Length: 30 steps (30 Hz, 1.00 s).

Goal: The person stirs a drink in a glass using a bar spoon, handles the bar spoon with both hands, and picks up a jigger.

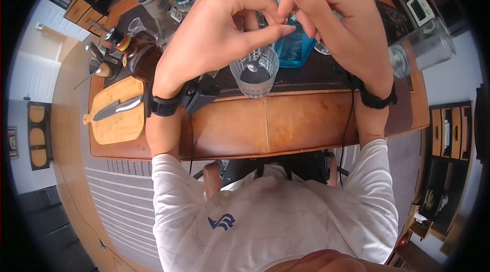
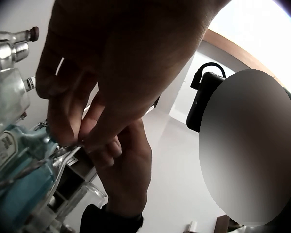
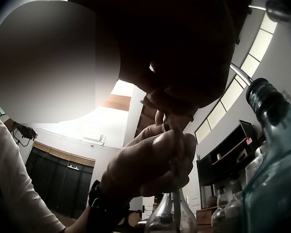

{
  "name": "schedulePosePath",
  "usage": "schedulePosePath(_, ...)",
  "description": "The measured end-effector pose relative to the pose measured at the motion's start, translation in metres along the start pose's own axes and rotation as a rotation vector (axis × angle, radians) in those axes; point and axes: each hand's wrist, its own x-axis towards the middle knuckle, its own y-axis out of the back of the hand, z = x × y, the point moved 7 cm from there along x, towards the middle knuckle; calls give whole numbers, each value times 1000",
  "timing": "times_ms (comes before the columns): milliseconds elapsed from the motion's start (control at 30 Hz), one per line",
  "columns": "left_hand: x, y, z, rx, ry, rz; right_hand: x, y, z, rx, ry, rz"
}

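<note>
Cutting board (image 1: 120, 128) with knife (image 1: 118, 107): placed at the table's (image 1: 229, 125) near left corner. Left hand (image 1: 214, 32): bar spoon's (image 1: 253, 66) twisted stem pinched; bowl lies below, this hand nearer. Tumbler (image 1: 256, 89): set by near edge, steeply angled spoon lowered inside. Right hand (image 1: 349, 32): fingers curled about stem's upper end.

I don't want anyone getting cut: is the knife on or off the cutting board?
On: the head view shows the knife lying on the cutting board, apart from the left hand.
</note>
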Motion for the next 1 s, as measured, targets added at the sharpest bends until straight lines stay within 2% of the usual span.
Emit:
schedulePosePath(33, 0, 0, 0, 30, 14, -15, -1, -6, 9, -13, -64, -63)
schedulePosePath(133, 0, 4, 3, 76, -7, -2, -3, -8, 6, -80, -31, -19)
schedulePosePath(233, -2, 10, 15, 92, -53, 41, -1, -5, 2, -160, -1, -55)
schedulePosePath(333, -2, 15, 20, 91, -97, 82, 1, -8, 3, -54, 35, -17)
schedulePosePath(467, -2, 18, 24, 82, -136, 155, 0, -6, -2, -127, 66, -4)
schedulePosePath(600, -3, 14, 24, 88, -160, 167, -1, -10, -2, -98, 106, -66)
schedulePosePath(667, -4, 12, 30, 105, -279, 164, -1, -12, -5, -114, 159, -66)
schedulePosePath(867, -4, 5, 26, 25, -248, 98, -2, -13, -7, -20, 122, -41)
schedulePosePath(933, -4, 6, 27, 19, -261, 116, -4, -13, -10, -94, 67, -83)
schedulePosePath(1000, -4, 7, 29, 58, -268, 85, -3, -16, -11, -53, 54, -104)
